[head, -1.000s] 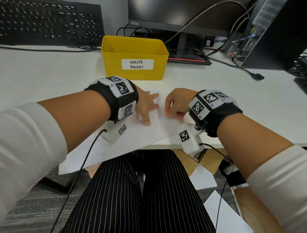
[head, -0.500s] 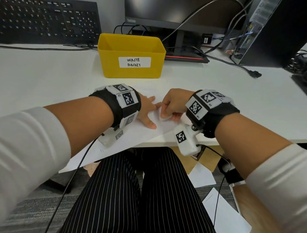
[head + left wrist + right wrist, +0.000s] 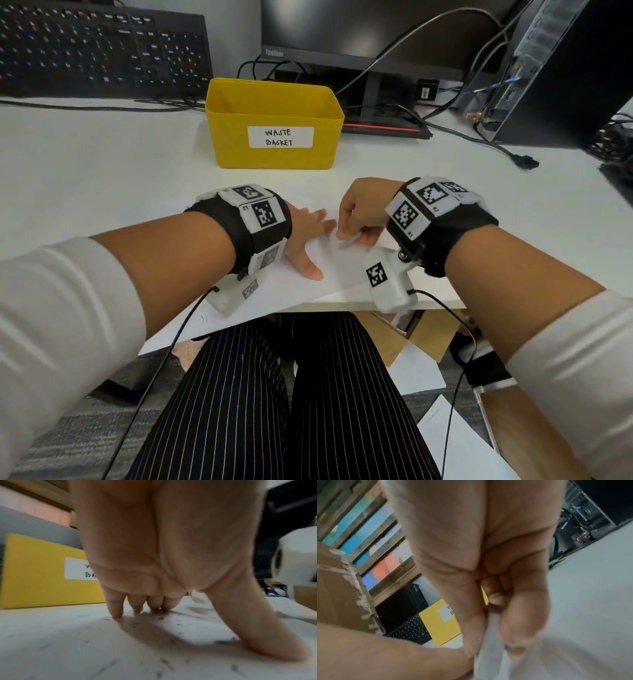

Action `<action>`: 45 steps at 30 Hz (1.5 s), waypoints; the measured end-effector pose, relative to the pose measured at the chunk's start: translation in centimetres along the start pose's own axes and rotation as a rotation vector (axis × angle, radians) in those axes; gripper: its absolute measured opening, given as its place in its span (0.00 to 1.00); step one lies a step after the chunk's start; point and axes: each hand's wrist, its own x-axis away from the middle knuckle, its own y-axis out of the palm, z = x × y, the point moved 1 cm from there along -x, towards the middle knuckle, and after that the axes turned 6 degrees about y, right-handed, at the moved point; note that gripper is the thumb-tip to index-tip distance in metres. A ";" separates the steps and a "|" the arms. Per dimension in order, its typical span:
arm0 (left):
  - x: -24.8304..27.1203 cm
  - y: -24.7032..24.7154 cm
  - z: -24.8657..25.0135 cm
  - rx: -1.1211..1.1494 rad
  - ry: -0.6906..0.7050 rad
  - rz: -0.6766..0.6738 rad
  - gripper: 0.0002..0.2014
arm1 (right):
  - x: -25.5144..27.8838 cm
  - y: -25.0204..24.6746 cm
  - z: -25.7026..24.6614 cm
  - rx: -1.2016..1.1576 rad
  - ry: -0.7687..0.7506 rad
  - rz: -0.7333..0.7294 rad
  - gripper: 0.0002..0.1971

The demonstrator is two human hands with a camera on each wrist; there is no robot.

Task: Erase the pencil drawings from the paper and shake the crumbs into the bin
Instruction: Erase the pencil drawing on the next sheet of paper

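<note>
A white sheet of paper (image 3: 329,270) lies at the desk's front edge and overhangs it toward my lap. My left hand (image 3: 308,236) presses it flat with straight, spread fingers (image 3: 116,609) and thumb. Dark eraser crumbs (image 3: 161,618) are scattered on the paper (image 3: 68,642) around that hand. My right hand (image 3: 356,219) pinches a white eraser (image 3: 349,240) and holds its end against the sheet, just right of the left fingertips. In the right wrist view the eraser (image 3: 489,642) shows blurred between thumb and fingers. The yellow bin (image 3: 274,123), labelled WASTE BASKET, stands behind both hands.
A black keyboard (image 3: 99,51) leans at the back left. A monitor stand (image 3: 373,92), cables and a computer tower (image 3: 561,68) fill the back right. Loose paper sheets (image 3: 421,373) lie on the floor beneath the desk edge, beside my striped trousers.
My right hand has rubbed the eraser a short way left and back across the sheet, close to my left fingertips. My left hand kept pressing the paper in place.
</note>
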 end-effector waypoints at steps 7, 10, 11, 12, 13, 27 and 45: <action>-0.1 0.2 -0.6 0.040 -0.067 0.040 0.55 | -0.9 1.4 0.0 0.007 -0.023 0.025 0.06; -0.4 0.2 -0.6 0.038 -0.085 0.019 0.56 | -0.3 1.4 0.6 -0.014 -0.020 -0.102 0.03; -0.5 0.2 -0.6 0.049 -0.084 0.014 0.56 | -0.2 1.4 0.9 -0.034 -0.018 -0.114 0.03; -0.4 0.2 -0.7 0.058 -0.078 0.013 0.55 | -0.2 1.4 1.1 -0.059 -0.019 -0.105 0.02; -0.3 0.2 -0.7 0.070 -0.067 0.020 0.54 | -0.2 1.3 1.4 -0.081 -0.026 -0.086 0.02; 3.1 0.6 -1.5 0.217 -0.115 0.564 0.14 | -0.1 1.8 0.6 -0.201 -0.073 0.137 0.08; 3.4 2.2 -1.8 0.155 -0.150 0.108 0.37 | -0.2 2.7 0.1 -0.136 -0.005 0.188 0.09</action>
